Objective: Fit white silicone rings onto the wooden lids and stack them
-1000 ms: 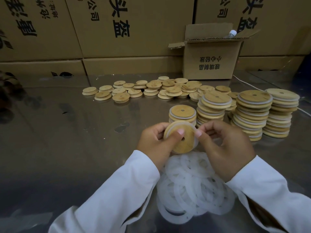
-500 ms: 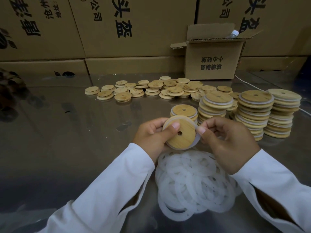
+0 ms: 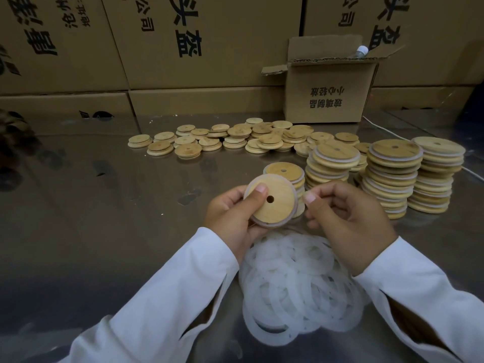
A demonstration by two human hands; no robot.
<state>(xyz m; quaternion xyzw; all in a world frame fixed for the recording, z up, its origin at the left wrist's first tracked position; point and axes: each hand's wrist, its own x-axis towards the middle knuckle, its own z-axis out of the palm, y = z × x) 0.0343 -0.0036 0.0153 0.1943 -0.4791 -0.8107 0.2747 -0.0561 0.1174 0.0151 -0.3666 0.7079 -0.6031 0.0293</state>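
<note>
My left hand (image 3: 230,213) grips a round wooden lid (image 3: 273,205) with a small centre hole, thumb pressed on its face. A white silicone ring (image 3: 272,226) runs around its rim. My right hand (image 3: 345,216) is just right of the lid, fingers curled, with a narrow gap between its thumb tip and the lid's edge. Below both hands lies a pile of loose white rings (image 3: 301,284). Behind the held lid is a short stack of ringed lids (image 3: 284,170). To its right are three tall stacks (image 3: 392,166). Several bare lids (image 3: 222,140) lie scattered farther back.
All of this lies on a shiny metal table (image 3: 104,205). A small open cardboard box (image 3: 327,87) with a bottle cap (image 3: 362,51) showing stands at the back right. Large printed cartons (image 3: 209,48) wall off the far edge. A white cable (image 3: 377,127) runs along the right.
The ring went from partly stretched over the lid to seated around its rim. The lid tilted to face me more, and my right thumb came off its edge.
</note>
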